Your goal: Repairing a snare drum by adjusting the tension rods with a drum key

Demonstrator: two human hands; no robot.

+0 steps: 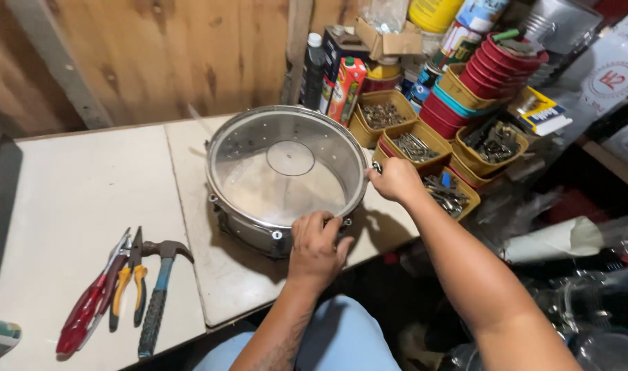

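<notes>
— Hands first?

— Left hand curled over the near rim of a snare drum, fingers bent and closed against the metal hoop, close to a tuning lug. Right hand closed in a loose fist at the drum's right edge, pinching something small at the hoop; too small to tell what.

— And the drum itself?

— Lying flat on a pale worktable, clear head facing up, round shell straight ahead of both hands. No long axis to speak of: a circle, with the left hand at the near side and the right hand at the right side, both touching the rim. Neither hand nearer than the other.

— Anything else around?

— On the table, well to the left of the drum: red-handled cutters, yellow-handled pliers and a claw hammer with a blue grip, side by side, handles pointing toward the viewer. Just behind and to the right of the drum: yellow tubs of screws and metal fittings, a stack of red tubs, bottles and cartons against a wooden wall.
</notes>
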